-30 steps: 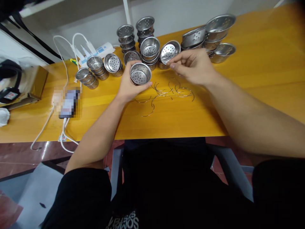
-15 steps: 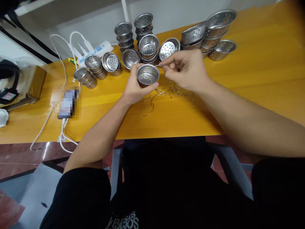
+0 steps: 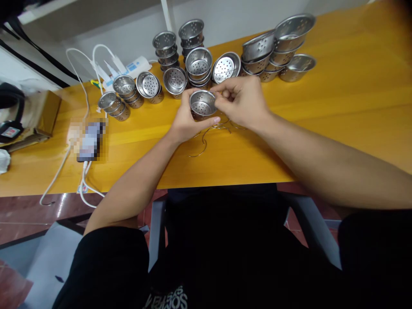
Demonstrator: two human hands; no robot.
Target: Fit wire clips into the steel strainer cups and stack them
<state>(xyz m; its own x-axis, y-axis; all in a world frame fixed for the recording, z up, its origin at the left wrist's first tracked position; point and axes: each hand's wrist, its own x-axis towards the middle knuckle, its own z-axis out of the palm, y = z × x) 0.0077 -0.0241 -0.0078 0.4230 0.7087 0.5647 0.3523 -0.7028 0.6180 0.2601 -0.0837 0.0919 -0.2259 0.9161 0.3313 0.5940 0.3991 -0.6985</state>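
Note:
My left hand [image 3: 186, 119] is wrapped round a small perforated metal cup [image 3: 203, 105], its mouth tilted up towards me. At the cup's right rim, my right hand [image 3: 243, 101] is closed in a pinch; the thin wire seen between its fingers a moment ago is now mostly hidden behind the fingertips. Below both hands, several thin curved metal wires [image 3: 204, 145] lie loose on the yellow wooden table [image 3: 154, 167], partly covered by the hands.
Stacks of perforated metal cups [image 3: 198, 64] stand along the back, with larger bowls [image 3: 292, 34] to their right and smaller cups [image 3: 124, 88] to their left. A phone [image 3: 91, 141] with white cables lies at left, near a power strip [image 3: 137, 66] and a cardboard box [image 3: 48, 111].
My right hand has moved slightly left and down, its fingertips now against the cup's rim. The cup has shifted a little right and down in my left hand.

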